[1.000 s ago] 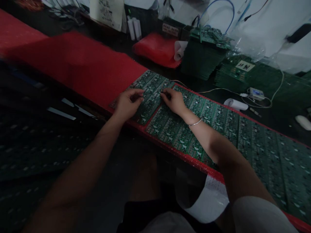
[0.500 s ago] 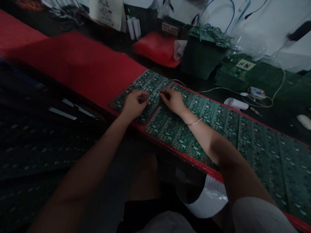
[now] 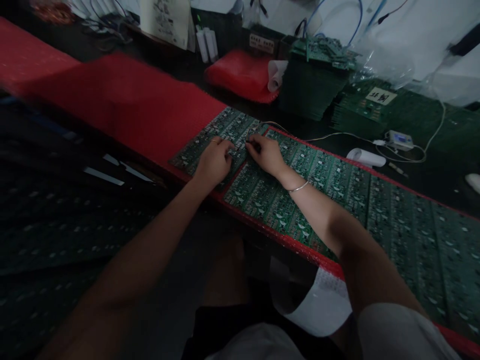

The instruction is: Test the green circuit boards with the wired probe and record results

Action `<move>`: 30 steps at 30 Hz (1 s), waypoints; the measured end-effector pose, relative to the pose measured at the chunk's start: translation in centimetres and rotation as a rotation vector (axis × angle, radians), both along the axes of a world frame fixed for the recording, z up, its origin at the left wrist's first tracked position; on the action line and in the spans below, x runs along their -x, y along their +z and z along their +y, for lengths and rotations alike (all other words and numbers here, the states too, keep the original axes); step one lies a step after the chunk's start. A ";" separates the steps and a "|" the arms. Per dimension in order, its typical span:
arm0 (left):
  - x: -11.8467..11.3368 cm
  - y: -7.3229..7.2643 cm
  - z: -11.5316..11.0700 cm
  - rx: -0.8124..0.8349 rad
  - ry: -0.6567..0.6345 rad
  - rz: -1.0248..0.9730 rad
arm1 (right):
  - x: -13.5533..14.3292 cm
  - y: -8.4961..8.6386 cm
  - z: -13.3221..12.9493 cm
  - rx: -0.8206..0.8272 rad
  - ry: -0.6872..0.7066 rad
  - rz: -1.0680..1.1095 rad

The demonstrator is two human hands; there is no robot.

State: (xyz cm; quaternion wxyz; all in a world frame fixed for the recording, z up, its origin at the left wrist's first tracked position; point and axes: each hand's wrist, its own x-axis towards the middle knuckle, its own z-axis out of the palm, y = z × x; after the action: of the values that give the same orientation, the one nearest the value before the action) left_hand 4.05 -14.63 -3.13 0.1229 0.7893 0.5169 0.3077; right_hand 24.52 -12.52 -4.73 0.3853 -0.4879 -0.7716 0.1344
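Green circuit boards (image 3: 281, 215) lie in a row on a red bubble-wrap sheet (image 3: 150, 105). Over the leftmost board (image 3: 191, 152) is my left hand (image 3: 214, 161), fingers bent and a little apart, a ring on one finger; nothing shows in it. My right hand (image 3: 265, 154), with a bracelet at the wrist, is pinched at that board's right side. A thin cable (image 3: 277, 125) runs to its fingertips and ends in a small dark piece they hold, too small to make out.
Behind the boards stand a stack of green boards (image 3: 307, 90), a labelled board pile (image 3: 375, 107), a small white device (image 3: 399, 140) with a cable, a white roll (image 3: 365, 158) and a red bubble-wrap bundle (image 3: 240, 75). More boards (image 3: 56, 235) are dimly seen at lower left.
My left hand has turned more palm-down, its fingers shifted slightly right over the board. My right hand has stayed nearly in place. The small device's red light no longer shows.
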 end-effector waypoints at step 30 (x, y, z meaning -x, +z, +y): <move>-5.5 -0.9 -17.1 -0.048 -0.425 -0.228 | -6.8 2.4 -5.3 0.194 -0.015 0.130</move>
State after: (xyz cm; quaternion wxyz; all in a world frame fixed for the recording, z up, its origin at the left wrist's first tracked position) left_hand 9.55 -31.72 -4.03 0.2238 0.8431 0.3146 0.3743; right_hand 31.34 -17.77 -2.31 0.3865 -0.5190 -0.7247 0.2368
